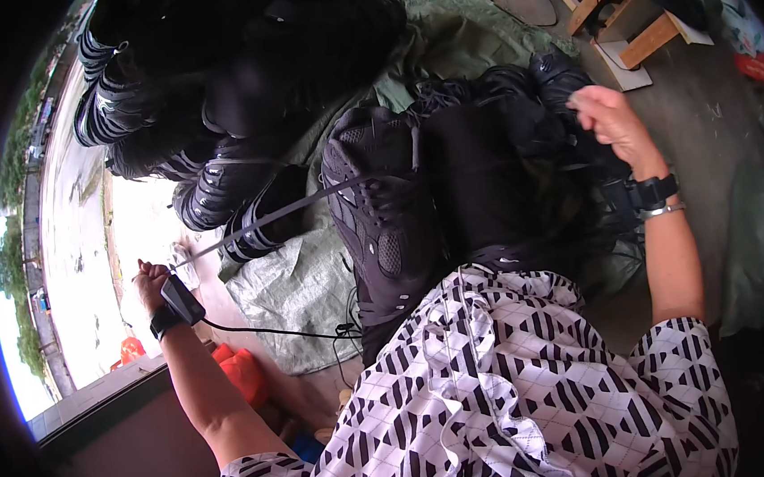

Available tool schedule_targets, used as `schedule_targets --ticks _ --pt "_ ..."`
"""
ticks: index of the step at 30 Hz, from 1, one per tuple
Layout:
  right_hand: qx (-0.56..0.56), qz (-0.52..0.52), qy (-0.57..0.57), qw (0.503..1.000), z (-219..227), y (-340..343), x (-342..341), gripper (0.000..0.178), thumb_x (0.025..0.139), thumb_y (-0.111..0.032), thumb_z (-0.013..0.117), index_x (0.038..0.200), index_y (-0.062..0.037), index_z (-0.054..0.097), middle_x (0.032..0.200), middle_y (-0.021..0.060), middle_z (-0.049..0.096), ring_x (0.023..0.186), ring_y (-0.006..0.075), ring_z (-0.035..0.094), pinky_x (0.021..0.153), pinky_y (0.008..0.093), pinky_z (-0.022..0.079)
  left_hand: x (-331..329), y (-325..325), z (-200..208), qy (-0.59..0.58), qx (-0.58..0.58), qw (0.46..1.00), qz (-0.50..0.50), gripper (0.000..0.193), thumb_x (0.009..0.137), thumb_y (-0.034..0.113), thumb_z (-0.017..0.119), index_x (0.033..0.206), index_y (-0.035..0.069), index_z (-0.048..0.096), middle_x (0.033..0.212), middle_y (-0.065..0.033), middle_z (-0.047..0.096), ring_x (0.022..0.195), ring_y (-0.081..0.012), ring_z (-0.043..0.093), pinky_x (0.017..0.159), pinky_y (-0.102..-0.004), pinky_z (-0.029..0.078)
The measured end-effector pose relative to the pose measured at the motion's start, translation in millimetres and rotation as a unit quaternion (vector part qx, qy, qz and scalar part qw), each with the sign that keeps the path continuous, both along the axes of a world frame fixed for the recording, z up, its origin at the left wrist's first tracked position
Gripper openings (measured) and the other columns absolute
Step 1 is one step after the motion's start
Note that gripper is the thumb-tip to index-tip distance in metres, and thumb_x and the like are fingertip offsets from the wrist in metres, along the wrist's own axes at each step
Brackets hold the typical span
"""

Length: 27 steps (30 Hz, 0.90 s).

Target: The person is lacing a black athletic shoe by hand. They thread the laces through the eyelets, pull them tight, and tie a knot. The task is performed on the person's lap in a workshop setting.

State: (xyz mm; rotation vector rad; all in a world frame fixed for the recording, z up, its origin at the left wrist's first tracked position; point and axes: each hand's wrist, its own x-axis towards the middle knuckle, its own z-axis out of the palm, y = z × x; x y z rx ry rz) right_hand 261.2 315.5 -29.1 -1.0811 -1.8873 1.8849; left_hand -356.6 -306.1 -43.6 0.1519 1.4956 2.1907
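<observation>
A black lace-up sneaker [364,240] rests on my lap, its toe toward me. From its upper part a dark flat shoelace [264,219] runs taut to the far left. My left hand [151,283] is closed on the end of that lace, with the arm stretched out. On the right, my right hand [614,126] is raised with thumb and fingers pinched together. Whatever it pinches is too thin and dark to make out against the background. Both hands are well apart from the shoe.
Big stacks of black shoes [221,188] stand at the upper left, and more shoes [558,77] lie beyond my lap. Green sheeting [464,21] and pale sheeting [287,291] cover the floor. A wooden stool [653,38] stands at upper right. A black cable [264,330] trails from my left wrist.
</observation>
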Motion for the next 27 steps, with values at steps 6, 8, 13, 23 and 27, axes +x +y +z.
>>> schedule_targets --ticks 6,8,13,23,27 --pt "0.098 0.142 0.162 0.972 17 -105 -116 0.019 0.090 -0.004 0.056 0.107 0.0004 0.063 0.076 0.0056 0.067 0.062 0.0082 0.062 0.054 0.0206 0.048 170 166 17 0.129 -0.228 0.965 0.014 0.021 0.101 0.022 0.049 0.099 0.008 0.065 0.061 0.0053 0.043 0.046 -0.0031 0.033 0.040 -0.0197 0.023" --pt "0.172 0.147 0.087 0.970 19 -120 -129 0.016 0.087 -0.002 0.056 0.101 0.0008 0.063 0.076 0.0088 0.067 0.063 0.0128 0.064 0.057 0.0263 0.051 235 216 26 0.222 -0.251 0.938 -0.088 0.022 0.102 0.023 0.048 0.100 0.007 0.064 0.066 0.0054 0.049 0.050 -0.0023 0.037 0.044 -0.0189 0.029" --pt "0.298 0.186 0.011 0.936 13 -138 -117 0.012 0.084 -0.014 0.064 0.086 -0.0027 0.067 0.079 0.0156 0.068 0.078 0.0330 0.067 0.070 0.0392 0.052 320 276 31 0.273 -0.173 0.927 -0.192 0.018 0.100 0.012 0.054 0.111 0.000 0.062 0.093 -0.0016 0.067 0.081 -0.0067 0.059 0.074 -0.0213 0.048" --pt "0.354 0.194 0.001 0.915 9 -137 -124 0.015 0.086 -0.019 0.065 0.087 -0.0054 0.070 0.078 0.0131 0.068 0.076 0.0312 0.067 0.069 0.0372 0.052 328 261 39 0.148 -0.215 0.932 -0.251 0.019 0.097 0.017 0.061 0.101 0.000 0.070 0.073 -0.0018 0.068 0.049 0.0005 0.039 0.044 -0.0166 0.030" --pt "0.453 0.201 0.065 0.866 9 -136 -127 0.012 0.086 -0.015 0.065 0.088 -0.0034 0.068 0.076 0.0132 0.067 0.074 0.0305 0.067 0.066 0.0353 0.052 328 264 39 0.150 -0.234 0.922 -0.268 0.020 0.094 0.020 0.066 0.092 0.001 0.070 0.069 -0.0001 0.066 0.052 -0.0006 0.042 0.049 -0.0173 0.033"
